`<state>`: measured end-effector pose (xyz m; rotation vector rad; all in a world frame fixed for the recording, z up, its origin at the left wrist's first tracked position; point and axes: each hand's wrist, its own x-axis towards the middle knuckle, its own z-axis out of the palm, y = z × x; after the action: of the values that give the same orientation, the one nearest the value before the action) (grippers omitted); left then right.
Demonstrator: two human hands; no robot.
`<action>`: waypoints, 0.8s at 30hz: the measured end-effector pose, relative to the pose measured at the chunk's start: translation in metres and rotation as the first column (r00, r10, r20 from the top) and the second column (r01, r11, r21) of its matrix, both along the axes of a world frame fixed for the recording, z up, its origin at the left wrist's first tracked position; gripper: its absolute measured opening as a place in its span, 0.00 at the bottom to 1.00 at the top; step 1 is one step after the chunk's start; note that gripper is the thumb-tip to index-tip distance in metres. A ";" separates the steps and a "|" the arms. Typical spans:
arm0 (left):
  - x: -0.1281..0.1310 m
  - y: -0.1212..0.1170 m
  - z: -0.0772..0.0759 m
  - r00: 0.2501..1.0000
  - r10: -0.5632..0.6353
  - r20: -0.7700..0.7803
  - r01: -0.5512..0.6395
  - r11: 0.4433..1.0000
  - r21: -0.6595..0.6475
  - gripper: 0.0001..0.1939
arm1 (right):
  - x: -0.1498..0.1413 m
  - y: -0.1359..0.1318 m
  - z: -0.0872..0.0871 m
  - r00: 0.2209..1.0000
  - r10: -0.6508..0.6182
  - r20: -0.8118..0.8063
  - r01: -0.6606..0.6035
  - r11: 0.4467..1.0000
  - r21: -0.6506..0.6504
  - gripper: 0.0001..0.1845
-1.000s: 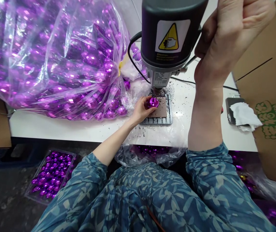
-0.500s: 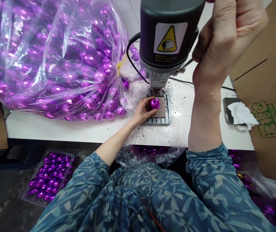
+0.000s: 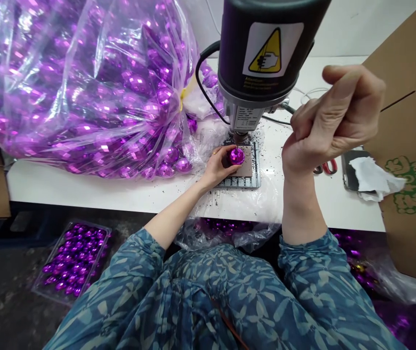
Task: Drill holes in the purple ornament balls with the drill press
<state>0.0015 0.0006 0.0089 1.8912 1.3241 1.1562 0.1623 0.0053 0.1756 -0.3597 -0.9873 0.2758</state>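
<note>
If the left hand (image 3: 216, 168), fingers clamped on the ball (image 3: 237, 156), slips, the drill (image 3: 261, 83) could spin it; right hand (image 3: 334, 116), at ball's 2 o'clock, grips lever (image 3: 287, 107).

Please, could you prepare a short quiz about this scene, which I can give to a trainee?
1. Which hand holds the shiny purple faceted ball?
2. True or false: the crumpled white tissue partly covers the dark, flat rectangular object.
3. What colour is the triangle on the black cylindrical machine head: (a) red, (b) yellow or (c) green?

Key: 1. the left hand; 2. true; 3. b.
</note>
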 end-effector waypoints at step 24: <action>0.002 -0.002 -0.003 0.994 -0.011 0.106 0.015 0.999 -0.032 0.31 | 0.003 0.009 -0.019 0.999 -0.012 0.036 0.006 0.987 0.163 0.10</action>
<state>0.0033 -0.0013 0.0055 1.7872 1.2638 1.2037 0.1649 0.0145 0.1563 -0.2204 -1.0366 0.1792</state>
